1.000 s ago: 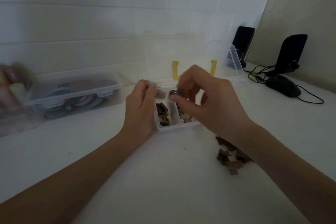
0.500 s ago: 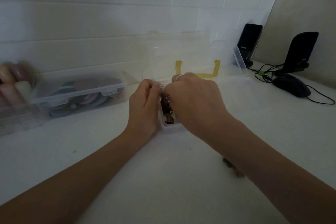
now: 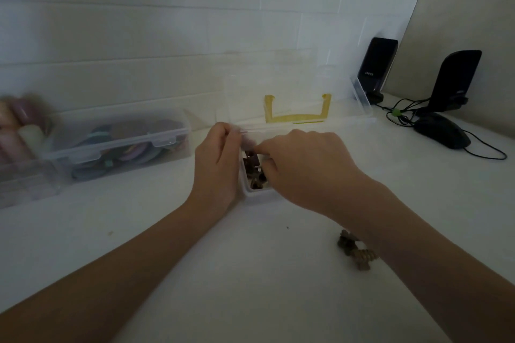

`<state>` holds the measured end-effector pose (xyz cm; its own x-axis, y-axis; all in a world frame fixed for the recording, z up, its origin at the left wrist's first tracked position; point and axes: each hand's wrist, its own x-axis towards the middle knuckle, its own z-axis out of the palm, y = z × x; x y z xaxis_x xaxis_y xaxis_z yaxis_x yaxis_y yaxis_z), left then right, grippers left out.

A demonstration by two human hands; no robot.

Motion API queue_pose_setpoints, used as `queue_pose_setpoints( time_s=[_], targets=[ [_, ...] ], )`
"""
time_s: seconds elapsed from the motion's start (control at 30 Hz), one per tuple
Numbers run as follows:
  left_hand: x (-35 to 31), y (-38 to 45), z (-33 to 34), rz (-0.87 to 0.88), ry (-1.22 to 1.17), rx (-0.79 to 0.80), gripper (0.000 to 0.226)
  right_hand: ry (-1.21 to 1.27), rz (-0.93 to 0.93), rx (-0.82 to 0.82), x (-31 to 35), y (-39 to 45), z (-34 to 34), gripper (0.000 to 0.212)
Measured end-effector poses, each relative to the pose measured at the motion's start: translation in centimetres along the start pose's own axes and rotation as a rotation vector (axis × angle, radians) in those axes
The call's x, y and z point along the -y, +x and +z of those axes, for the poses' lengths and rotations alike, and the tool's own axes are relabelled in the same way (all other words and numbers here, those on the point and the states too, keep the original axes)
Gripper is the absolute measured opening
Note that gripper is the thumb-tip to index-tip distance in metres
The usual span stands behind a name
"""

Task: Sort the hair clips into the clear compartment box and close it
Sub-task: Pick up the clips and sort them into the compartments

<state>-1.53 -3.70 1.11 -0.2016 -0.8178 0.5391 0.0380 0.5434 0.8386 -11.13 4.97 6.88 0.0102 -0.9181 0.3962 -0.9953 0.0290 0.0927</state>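
The clear compartment box (image 3: 257,193) sits mid-table with its lid (image 3: 278,86) standing open, a yellow handle showing through it. Several dark brown hair clips (image 3: 252,172) lie in its near left compartment. My left hand (image 3: 217,159) grips the box's left wall, fingers curled over the rim. My right hand (image 3: 303,167) reaches across the box from the right and covers most of it. Its thumb and forefinger pinch a small dark hair clip (image 3: 250,153) over the left compartment. A few loose clips (image 3: 355,252) lie on the table beside my right forearm.
A latched clear box (image 3: 119,145) of coloured round pieces stands at the left, with blurred containers (image 3: 19,133) beyond it. At the back right stand two black speakers (image 3: 377,67) (image 3: 457,78), with a black mouse (image 3: 441,131) and cables in front. The tiled wall is close behind.
My right hand has come down from above the box with the clip and moved left, over the left compartment. My left hand stays on the box's left wall.
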Motion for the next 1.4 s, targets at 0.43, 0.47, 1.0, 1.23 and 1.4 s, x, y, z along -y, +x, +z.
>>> queue_pose_setpoints(
  time_s=[0.43, 0.47, 1.0, 1.23, 1.4],
  targets=[
    [-0.4, -0.2, 0.1, -0.029, 0.034, 0.013, 0.031, 0.435, -0.014, -0.184, -6.5, -7.4, -1.7, 0.028],
    [-0.4, -0.2, 0.1, -0.024, 0.033, 0.008, 0.031, 0.417, -0.013, -0.138, -6.8, -8.2, -1.5, 0.027],
    [0.7, 0.2, 0.0, -0.023, 0.065, 0.037, 0.026, 0.256, 0.141, 0.216, -9.5, -10.8, -0.1, 0.023],
    [0.8, 0.2, -0.1, -0.035, 0.039, 0.023, 0.025, 0.271, 0.121, 0.212, -9.2, -10.5, 0.4, 0.026],
    [0.3, 0.0, 0.0, -0.036, 0.04, 0.003, 0.026, 0.343, 0.1, 0.155, -9.0, -10.3, 0.5, 0.02]
  ],
)
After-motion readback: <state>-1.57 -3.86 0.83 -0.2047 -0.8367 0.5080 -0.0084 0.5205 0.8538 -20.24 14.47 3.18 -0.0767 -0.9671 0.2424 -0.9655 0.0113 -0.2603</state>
